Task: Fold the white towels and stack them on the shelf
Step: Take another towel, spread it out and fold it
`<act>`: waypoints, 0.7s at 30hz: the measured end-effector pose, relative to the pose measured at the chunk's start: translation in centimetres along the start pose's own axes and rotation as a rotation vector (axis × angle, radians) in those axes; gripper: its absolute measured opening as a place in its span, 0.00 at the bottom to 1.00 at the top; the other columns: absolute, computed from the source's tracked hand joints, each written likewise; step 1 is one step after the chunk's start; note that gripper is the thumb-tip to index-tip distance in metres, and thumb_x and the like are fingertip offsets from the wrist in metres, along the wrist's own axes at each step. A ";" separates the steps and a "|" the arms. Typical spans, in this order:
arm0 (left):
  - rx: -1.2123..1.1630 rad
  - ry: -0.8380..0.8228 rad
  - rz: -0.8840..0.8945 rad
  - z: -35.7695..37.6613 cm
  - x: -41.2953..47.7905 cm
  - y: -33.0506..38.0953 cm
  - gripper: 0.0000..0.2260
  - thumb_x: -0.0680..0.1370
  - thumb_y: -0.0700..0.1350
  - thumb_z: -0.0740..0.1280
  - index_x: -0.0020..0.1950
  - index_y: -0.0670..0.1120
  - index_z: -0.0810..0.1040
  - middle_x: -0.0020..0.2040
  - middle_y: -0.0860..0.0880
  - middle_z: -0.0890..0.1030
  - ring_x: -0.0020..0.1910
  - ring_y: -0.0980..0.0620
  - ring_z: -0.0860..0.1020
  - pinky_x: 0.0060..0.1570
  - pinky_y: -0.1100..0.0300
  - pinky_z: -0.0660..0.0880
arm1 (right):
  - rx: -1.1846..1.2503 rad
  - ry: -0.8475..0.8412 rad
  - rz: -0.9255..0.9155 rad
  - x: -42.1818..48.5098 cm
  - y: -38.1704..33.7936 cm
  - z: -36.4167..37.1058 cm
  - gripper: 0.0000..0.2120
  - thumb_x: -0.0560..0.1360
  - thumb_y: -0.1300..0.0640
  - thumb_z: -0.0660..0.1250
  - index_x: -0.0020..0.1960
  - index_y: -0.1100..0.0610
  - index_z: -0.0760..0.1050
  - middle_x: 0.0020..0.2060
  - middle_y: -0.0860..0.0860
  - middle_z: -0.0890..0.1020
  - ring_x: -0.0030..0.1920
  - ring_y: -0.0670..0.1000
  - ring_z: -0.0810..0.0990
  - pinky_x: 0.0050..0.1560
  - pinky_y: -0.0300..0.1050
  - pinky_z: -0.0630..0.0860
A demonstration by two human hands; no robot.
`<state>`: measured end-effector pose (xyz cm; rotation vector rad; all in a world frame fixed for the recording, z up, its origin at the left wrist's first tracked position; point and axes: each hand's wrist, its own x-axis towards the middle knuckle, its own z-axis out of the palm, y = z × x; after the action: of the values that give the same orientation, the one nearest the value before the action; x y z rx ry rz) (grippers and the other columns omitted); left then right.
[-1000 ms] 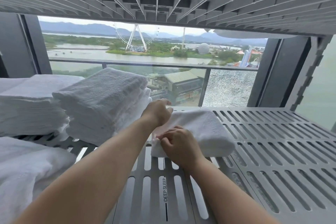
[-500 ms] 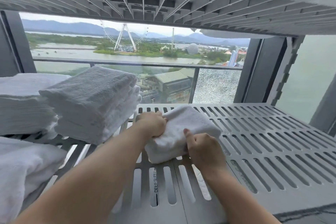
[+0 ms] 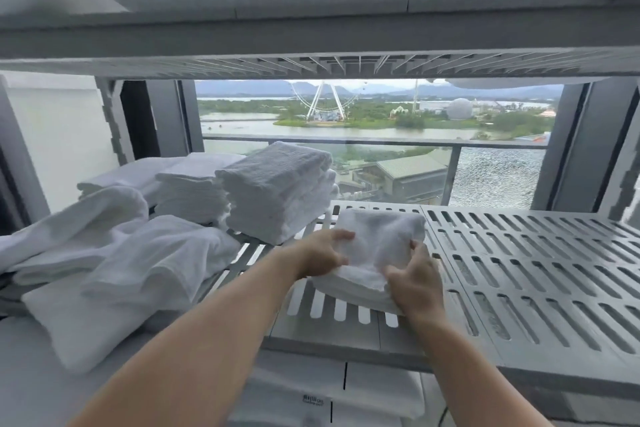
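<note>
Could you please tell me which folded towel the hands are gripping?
The lone folded towel right of the tall stack, between left hand and right hand.

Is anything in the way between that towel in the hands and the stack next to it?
Nothing visible. The left hand and right hand grip the towel on the shelf. The stack stands just to its left, with only bare slats between them.
</note>
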<state>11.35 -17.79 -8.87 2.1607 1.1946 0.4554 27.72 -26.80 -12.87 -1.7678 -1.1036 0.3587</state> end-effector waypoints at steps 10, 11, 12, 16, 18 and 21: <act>-0.200 0.340 0.211 -6.0 -4.2 2.0 0.26 0.76 0.29 0.65 0.71 0.49 0.76 0.64 0.44 0.78 0.47 0.48 0.79 0.45 0.59 0.78 | 0.213 0.080 -0.203 -1.6 -6.1 0.3 0.29 0.72 0.55 0.70 0.70 0.52 0.66 0.58 0.54 0.76 0.54 0.55 0.76 0.54 0.53 0.75; -0.189 0.381 0.226 -7.2 -4.1 2.1 0.26 0.76 0.30 0.66 0.70 0.50 0.77 0.65 0.45 0.78 0.48 0.48 0.79 0.45 0.62 0.77 | 0.231 0.081 -0.217 -1.3 -7.2 0.5 0.29 0.71 0.55 0.70 0.71 0.52 0.66 0.58 0.55 0.77 0.55 0.56 0.77 0.54 0.54 0.76; -0.156 0.432 0.230 -8.5 -3.8 2.1 0.25 0.75 0.32 0.67 0.70 0.52 0.77 0.65 0.47 0.78 0.50 0.49 0.78 0.44 0.65 0.75 | 0.250 0.080 -0.231 -0.8 -8.4 0.9 0.29 0.71 0.54 0.70 0.71 0.51 0.66 0.58 0.55 0.77 0.55 0.57 0.77 0.55 0.55 0.77; -0.023 0.590 0.260 -14.1 -2.3 0.5 0.24 0.75 0.37 0.69 0.68 0.56 0.78 0.66 0.50 0.77 0.55 0.49 0.76 0.51 0.63 0.71 | 0.339 0.078 -0.258 1.7 -13.3 3.4 0.29 0.71 0.55 0.71 0.70 0.49 0.68 0.56 0.56 0.79 0.55 0.59 0.78 0.56 0.58 0.78; -0.022 0.630 0.272 -16.8 -1.0 -0.8 0.22 0.76 0.38 0.69 0.67 0.56 0.78 0.67 0.49 0.78 0.59 0.47 0.77 0.57 0.58 0.74 | 0.407 0.077 -0.256 3.1 -15.7 5.5 0.28 0.71 0.56 0.71 0.69 0.49 0.69 0.53 0.54 0.80 0.53 0.57 0.79 0.54 0.59 0.79; -0.059 0.747 0.279 -21.0 1.7 -3.4 0.18 0.75 0.42 0.70 0.63 0.58 0.80 0.64 0.52 0.79 0.58 0.52 0.77 0.52 0.64 0.73 | 0.438 0.113 -0.271 5.5 -18.7 9.7 0.27 0.70 0.56 0.71 0.68 0.49 0.70 0.51 0.54 0.81 0.51 0.57 0.80 0.52 0.57 0.79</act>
<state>-1.65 -7.61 4.57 2.1712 1.2069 1.4930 14.62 -14.76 -0.34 -1.2222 -1.0725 0.3028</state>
